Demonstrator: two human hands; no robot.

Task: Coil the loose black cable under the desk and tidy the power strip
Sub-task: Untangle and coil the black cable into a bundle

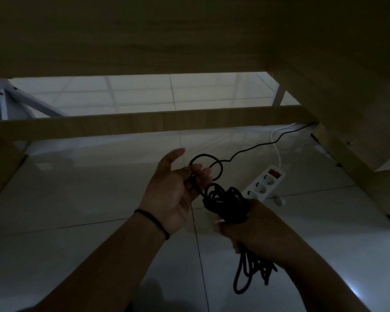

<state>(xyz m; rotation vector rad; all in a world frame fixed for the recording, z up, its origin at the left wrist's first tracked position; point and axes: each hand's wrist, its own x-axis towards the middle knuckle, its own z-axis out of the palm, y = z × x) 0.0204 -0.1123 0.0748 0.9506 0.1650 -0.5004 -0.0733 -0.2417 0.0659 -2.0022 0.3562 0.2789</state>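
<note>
A bundle of coiled black cable [225, 206] sits in my right hand [250, 224], which is closed around its middle; loops hang below the fist toward the floor. My left hand [173, 190], palm up with a dark band at the wrist, pinches a strand of the same cable between its fingers, forming a small loop above. From that loop the loose cable runs up and right to the desk's back corner. A white power strip [266, 182] with a red switch lies on the tiles just behind my hands, its white cord curving away to the back.
I am under a wooden desk: its underside fills the top, a crossbar [144, 124] spans the middle, and a side panel [347, 122] stands at right. White glossy floor tiles lie below. A white metal frame [16, 100] is at the far left.
</note>
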